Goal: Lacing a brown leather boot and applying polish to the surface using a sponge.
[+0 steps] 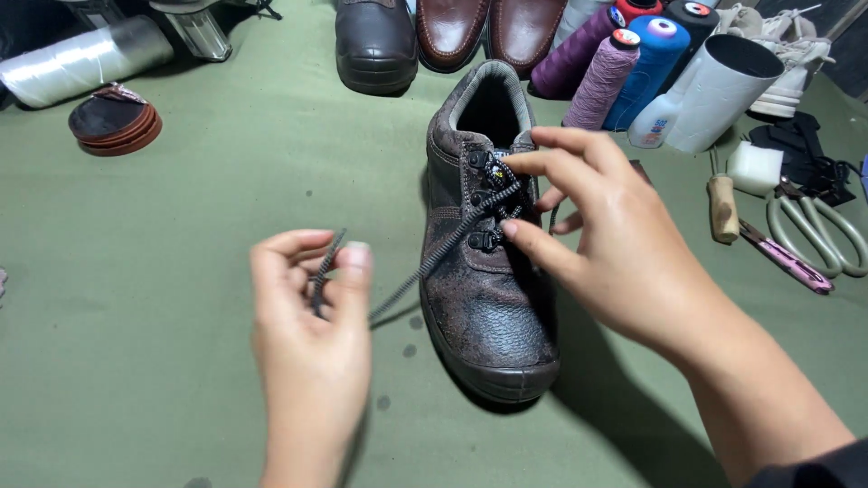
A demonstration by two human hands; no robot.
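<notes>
Worn brown boot near the middle of a green surface, toe toward the near edge. Left hand pinched shut on a speckled dark lace, pulled taut and slanting up to the boot's eyelets. Right hand over the tongue, fingertips closed on the lace crossings at the upper eyelets.

Likely trouble: lace slipping from the left pinch and going slack, or too hard a pull dragging the boot sideways, with only fingertips steadying it.

Along the far edge: three more shoes, thread cones in purple, blue and red, a white tube. Toward the right edge: scissors, a wooden-handled tool. Far left corner: stacked brown discs, white thread spool. Nothing of the room beyond the surface visible.
</notes>
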